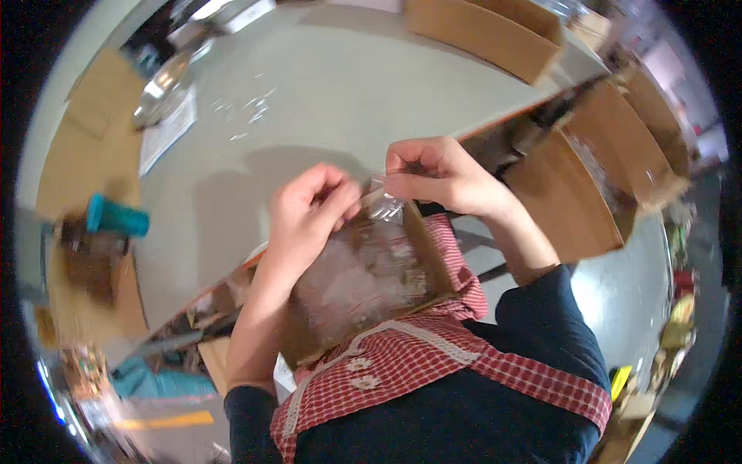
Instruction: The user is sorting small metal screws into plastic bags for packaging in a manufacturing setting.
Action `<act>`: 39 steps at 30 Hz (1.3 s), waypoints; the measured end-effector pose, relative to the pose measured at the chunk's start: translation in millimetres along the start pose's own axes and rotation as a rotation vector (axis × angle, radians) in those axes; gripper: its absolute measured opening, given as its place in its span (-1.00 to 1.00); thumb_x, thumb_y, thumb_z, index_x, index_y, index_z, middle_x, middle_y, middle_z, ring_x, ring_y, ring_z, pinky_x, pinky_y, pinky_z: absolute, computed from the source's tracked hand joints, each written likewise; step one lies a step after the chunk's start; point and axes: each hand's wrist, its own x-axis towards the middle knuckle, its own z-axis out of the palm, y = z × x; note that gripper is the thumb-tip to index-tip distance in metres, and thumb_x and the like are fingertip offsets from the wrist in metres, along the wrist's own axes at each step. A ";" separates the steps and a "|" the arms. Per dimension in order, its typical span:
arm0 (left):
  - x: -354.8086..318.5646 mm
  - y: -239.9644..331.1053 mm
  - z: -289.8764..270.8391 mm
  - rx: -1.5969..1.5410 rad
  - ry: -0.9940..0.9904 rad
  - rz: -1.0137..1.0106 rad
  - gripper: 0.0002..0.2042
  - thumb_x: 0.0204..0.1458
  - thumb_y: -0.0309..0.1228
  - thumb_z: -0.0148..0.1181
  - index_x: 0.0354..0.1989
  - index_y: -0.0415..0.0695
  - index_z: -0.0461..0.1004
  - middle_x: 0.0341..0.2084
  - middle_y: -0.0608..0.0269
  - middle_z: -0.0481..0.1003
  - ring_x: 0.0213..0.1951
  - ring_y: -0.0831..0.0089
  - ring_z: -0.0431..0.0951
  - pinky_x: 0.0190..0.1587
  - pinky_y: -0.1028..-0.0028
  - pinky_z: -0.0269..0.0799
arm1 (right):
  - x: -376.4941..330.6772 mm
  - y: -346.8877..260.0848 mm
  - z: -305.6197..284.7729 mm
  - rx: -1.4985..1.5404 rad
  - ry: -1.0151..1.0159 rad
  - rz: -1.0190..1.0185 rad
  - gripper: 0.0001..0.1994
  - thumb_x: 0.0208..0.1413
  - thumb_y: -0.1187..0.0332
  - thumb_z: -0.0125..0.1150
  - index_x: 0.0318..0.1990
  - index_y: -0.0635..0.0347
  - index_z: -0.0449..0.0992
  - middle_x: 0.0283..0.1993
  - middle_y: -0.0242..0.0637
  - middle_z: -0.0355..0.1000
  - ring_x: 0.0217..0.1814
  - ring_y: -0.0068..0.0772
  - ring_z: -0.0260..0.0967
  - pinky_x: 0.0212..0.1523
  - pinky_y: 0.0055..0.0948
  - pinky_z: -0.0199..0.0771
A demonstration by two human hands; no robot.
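Note:
My right hand (437, 176) pinches the top edge of a small clear plastic zip bag (386, 207) between thumb and fingers. Just left of the bag, my left hand (311, 207) is closed, thumb against curled fingers. Motion blurs it, and whatever its fingertips may hold cannot be made out. Both hands are above an open cardboard box (430, 259) on my lap, against the red checked apron (402, 359). Inside the box lies a heap of clear plastic bags (359, 271), some with red lines along them.
Several small shiny pieces (251, 108) lie on the grey table (332, 93). Metal bowls (164, 89) and a paper sheet (168, 133) sit at far left, a teal cylinder (118, 216) nearer. A long cardboard box (487, 35) stands at the back; larger open boxes (568, 193) are at right.

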 end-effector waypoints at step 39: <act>-25.9 -176.8 53.5 1.174 -0.728 -0.092 -0.77 -0.13 -0.45 0.25 -0.34 -0.39 0.59 -0.28 -0.33 0.59 -0.16 -0.23 0.63 -0.04 -0.05 0.53 | -159.3 85.6 -87.0 0.445 1.188 0.252 -0.78 0.22 0.54 0.13 -0.01 0.37 0.54 -0.17 -0.14 0.62 -0.20 -0.36 0.58 -0.08 -0.43 0.59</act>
